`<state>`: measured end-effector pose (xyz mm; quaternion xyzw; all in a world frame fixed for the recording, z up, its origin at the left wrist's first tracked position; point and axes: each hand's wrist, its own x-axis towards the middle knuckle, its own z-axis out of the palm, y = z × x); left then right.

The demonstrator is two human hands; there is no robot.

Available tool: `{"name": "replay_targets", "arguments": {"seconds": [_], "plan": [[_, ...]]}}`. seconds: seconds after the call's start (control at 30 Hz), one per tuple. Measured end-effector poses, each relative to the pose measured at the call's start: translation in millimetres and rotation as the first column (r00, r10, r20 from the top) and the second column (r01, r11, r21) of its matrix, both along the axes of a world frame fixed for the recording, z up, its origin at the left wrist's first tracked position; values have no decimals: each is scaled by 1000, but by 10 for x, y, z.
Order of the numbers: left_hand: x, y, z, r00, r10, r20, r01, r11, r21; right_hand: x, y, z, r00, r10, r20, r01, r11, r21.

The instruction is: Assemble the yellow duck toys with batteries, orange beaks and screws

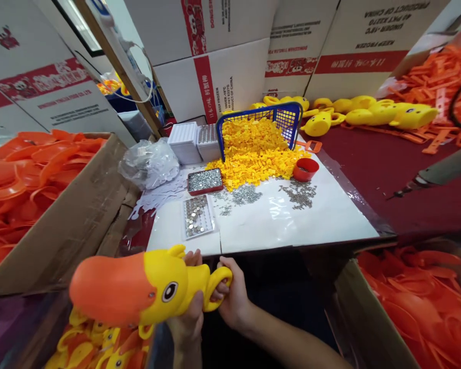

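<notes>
A yellow plastic duck toy point(169, 287) with a big orange bill lies sideways above the near edge of the table, its bill pointing left. My left hand point(189, 320) is closed round its neck from below, with the thumb in front and fingertips showing behind. The fingers of my right hand point(234, 297) are hooked through the ring handle at the toy's right end. A small screw shows on the bill's edge beside the eye. The white tabletop point(261, 225) lies just beyond both hands.
On the table are a blue basket point(292, 123) spilling small yellow parts, a red cup point(306, 169), loose screws point(299, 193), a tray of metal bits point(205, 180) and a tray of coin cells point(197, 216). Boxes of orange parts flank me; an electric screwdriver point(426, 179) hangs right.
</notes>
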<state>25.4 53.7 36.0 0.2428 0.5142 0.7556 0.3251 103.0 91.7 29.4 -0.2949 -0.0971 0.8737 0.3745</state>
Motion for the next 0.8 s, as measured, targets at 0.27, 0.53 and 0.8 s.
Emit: {"name": "replay_targets", "arguments": {"seconds": [0.27, 0.53, 0.8], "plan": [[-466, 10, 112, 973, 133, 190, -122, 990, -69, -201, 66, 89, 965, 117, 234, -198, 911, 362], [-788, -253, 79, 898, 365, 247, -315, 923, -219, -470, 658, 489, 729, 49, 682, -669, 261, 696], [-625, -420, 25, 965, 88, 247, -63, 992, -109, -1287, 1679, 782, 245, -558, 793, -948, 33, 316]]}}
